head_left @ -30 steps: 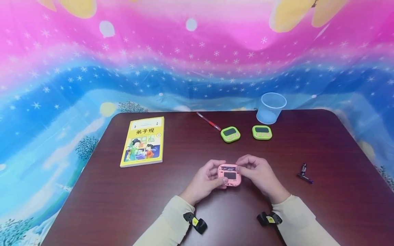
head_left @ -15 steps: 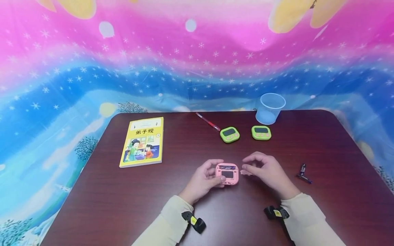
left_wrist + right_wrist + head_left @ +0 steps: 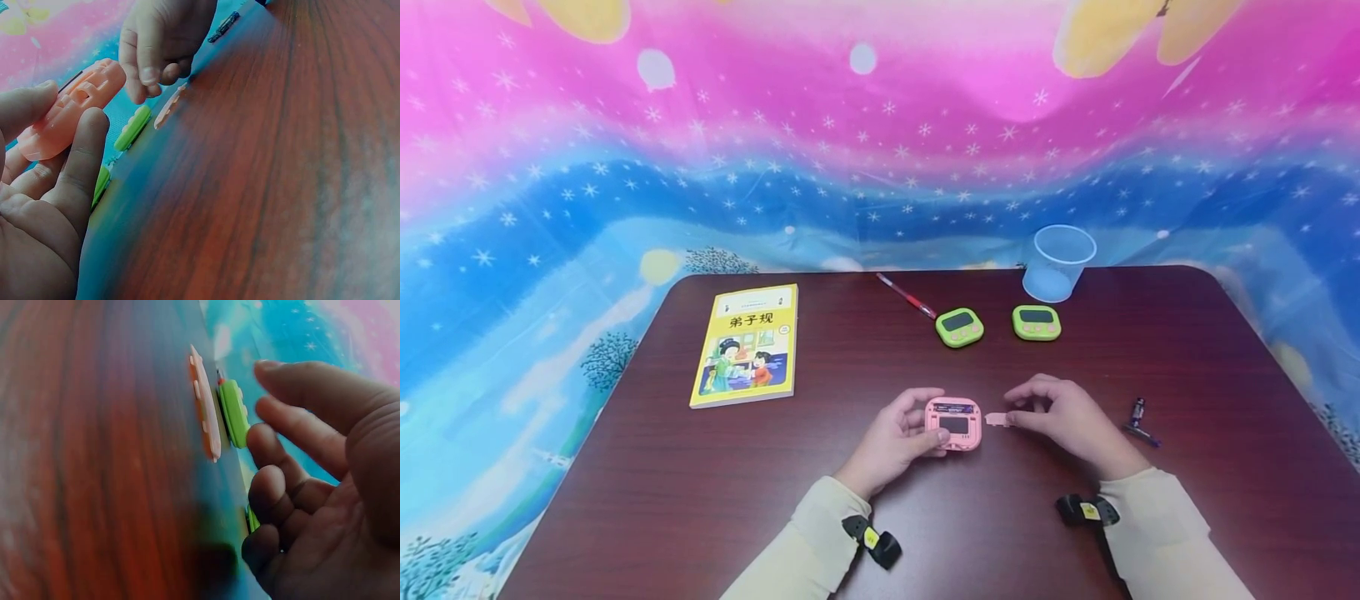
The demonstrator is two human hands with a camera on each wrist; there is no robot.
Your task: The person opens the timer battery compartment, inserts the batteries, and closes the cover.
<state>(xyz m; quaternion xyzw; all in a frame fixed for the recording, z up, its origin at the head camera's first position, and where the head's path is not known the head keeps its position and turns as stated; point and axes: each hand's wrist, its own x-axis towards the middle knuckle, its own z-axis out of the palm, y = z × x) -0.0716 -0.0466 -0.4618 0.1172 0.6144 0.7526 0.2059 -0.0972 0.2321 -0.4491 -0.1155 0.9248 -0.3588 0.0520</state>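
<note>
My left hand [image 3: 889, 439] grips a pink digital timer [image 3: 973, 432] by its left side, back facing up, above the table. Its battery bay is uncovered, with a dark battery [image 3: 955, 408] inside. A small pink battery cover [image 3: 997, 419] lies on the table just right of the timer. My right hand [image 3: 1063, 417] hovers close beside this cover, fingers loosely bent. In the right wrist view a gap shows between the fingertips [image 3: 269, 481] and the cover [image 3: 206, 412], and nothing is held.
Two dark batteries [image 3: 1142, 435] lie to the right on the brown table [image 3: 850, 350]. Behind the hands are two green timers [image 3: 960, 327], a red pen [image 3: 910, 297] and a clear plastic cup [image 3: 1051, 283]. A yellow book [image 3: 747, 346] lies at the left.
My right hand has drawn away to the right from the timer with the cover, which now lies on the table out of its fingers. The left hand has shifted barely, still holding the timer.
</note>
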